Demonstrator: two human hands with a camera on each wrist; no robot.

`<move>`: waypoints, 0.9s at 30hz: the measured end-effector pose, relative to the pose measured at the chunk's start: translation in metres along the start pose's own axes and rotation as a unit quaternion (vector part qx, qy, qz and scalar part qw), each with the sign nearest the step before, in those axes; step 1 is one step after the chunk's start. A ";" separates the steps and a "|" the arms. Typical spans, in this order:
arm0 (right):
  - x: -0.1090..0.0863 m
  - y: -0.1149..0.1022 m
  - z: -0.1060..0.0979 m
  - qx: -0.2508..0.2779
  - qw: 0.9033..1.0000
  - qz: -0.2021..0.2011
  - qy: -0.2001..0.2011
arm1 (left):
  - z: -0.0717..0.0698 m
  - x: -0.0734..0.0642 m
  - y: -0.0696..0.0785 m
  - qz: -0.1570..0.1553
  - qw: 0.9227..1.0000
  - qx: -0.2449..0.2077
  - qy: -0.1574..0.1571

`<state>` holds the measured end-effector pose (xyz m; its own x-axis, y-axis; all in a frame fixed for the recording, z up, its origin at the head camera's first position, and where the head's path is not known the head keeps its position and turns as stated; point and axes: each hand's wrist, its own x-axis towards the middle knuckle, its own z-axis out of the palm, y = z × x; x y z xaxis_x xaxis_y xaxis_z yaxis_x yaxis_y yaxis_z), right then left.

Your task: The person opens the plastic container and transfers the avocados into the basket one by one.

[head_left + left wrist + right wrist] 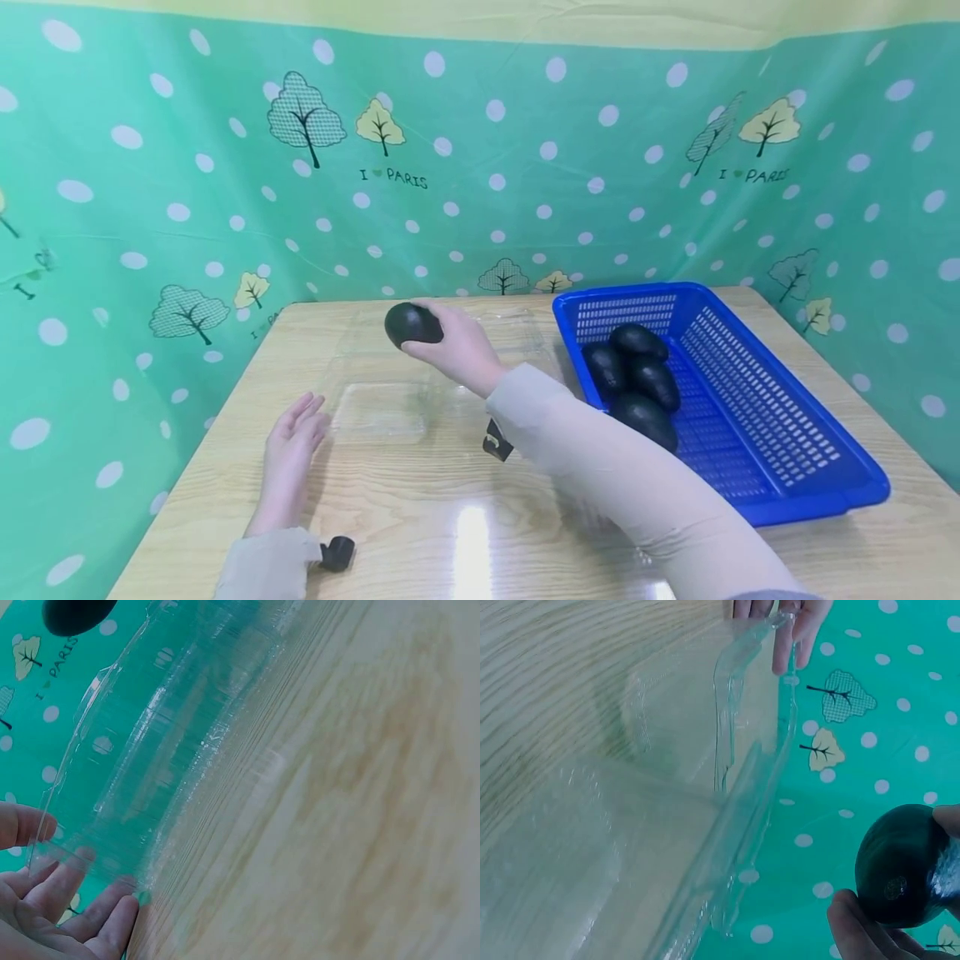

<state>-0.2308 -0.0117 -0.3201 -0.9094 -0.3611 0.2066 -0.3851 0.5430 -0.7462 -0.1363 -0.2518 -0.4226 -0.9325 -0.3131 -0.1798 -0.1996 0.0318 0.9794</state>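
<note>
My right hand [463, 347] grips a dark, nearly black avocado [414, 325] and holds it above the back of a clear plastic container [378, 408]. In the right wrist view the avocado [900, 870] shows its round end between thumb and fingers. At the container's left side is my left hand [292, 437]. The left wrist view has the left thumb [26, 825] over the thin clear rim, with the other fingers against the outer side, seen partly through the plastic. The container has shallow compartments, and its see-through walls are hard to make out.
On the right stands a blue perforated basket [795, 375] with several dark avocados [637, 375] gathered at its left side. A pale wooden table [405, 517] lies beneath everything. A green dotted cloth [465, 167] hangs behind and at the sides.
</note>
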 end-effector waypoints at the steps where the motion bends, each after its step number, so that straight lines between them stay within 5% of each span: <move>1: -0.001 0.001 -0.002 0.001 1.000 -0.001 0.001 | 0.000 0.000 0.000 -0.001 1.000 0.001 0.001; 27: -0.020 0.014 -0.071 0.055 0.998 0.028 0.020 | -0.001 -0.003 0.003 -0.015 1.000 0.003 -0.002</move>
<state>-0.2296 0.0570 -0.2901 -0.9352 -0.3006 0.1873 -0.3170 0.4745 -0.8212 -0.1336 -0.2521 -0.4190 -0.9270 -0.3110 -0.2096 -0.2292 0.0275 0.9730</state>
